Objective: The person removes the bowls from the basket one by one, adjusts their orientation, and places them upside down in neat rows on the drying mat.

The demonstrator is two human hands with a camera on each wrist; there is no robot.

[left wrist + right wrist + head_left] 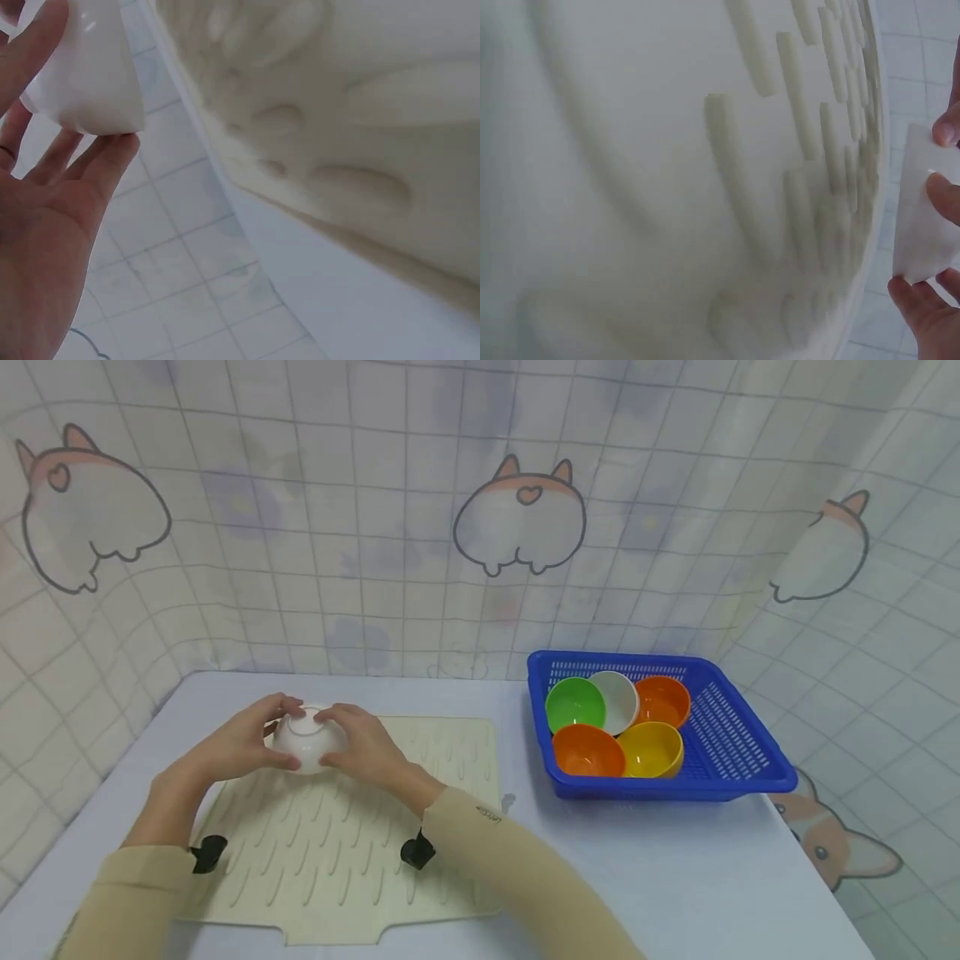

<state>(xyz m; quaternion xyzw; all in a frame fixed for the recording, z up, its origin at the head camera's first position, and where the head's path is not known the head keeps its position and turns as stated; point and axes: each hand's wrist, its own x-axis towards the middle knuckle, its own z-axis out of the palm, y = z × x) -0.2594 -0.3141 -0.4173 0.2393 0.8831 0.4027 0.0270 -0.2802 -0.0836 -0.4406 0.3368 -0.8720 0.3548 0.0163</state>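
A white bowl (309, 750) is turned bottom up, its foot ring facing upward, over the far left part of a cream ridged mat (322, 852). My left hand (242, 743) grips its left side, thumb at the near side and fingers toward the far side. From the right, my right hand (369, 747) holds the same bowl between thumb and fingers. In the left wrist view, a gap shows between the bowl (94, 71) and the mat (300, 142). The right wrist view catches the bowl (921, 217) at its right edge with fingertips on it.
A blue plastic basket (750, 768) stands at the right of the white table (645, 860). Inside lie a green bowl (576, 703), a white bowl (618, 702), a yellow bowl (654, 750) and orange bowls (588, 752). A patterned curtain (390, 527) hangs behind.
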